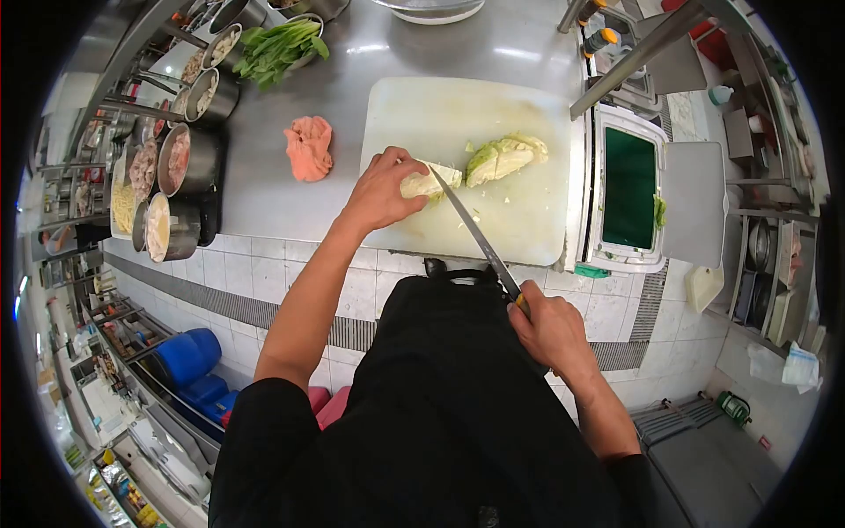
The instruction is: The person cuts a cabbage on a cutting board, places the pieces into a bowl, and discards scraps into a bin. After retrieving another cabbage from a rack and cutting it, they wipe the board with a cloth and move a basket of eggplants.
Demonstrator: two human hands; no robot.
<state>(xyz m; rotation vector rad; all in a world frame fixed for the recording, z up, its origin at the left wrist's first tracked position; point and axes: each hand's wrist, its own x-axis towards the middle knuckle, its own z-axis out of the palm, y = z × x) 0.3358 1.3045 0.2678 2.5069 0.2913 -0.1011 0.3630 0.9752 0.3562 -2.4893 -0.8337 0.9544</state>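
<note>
On the white cutting board (471,106) lies a cabbage wedge (431,180), with my left hand (383,192) closed over its left end, fingers bent and thumb at the near side. My right hand (550,327) grips the handle of a long kitchen knife (475,231). The blade runs up and to the left, its tip at the wedge, just right of my left fingers. A cut cabbage portion (506,160) rests to the right of the wedge. Small cabbage scraps are scattered on the board around them.
Left of the board lies a crumpled pink cloth (309,148). Metal pots (180,158) of food and leafy greens (277,53) line the counter's left side. A green-lined bin (629,189) stands at the right. A metal bowl (431,9) sits at the back.
</note>
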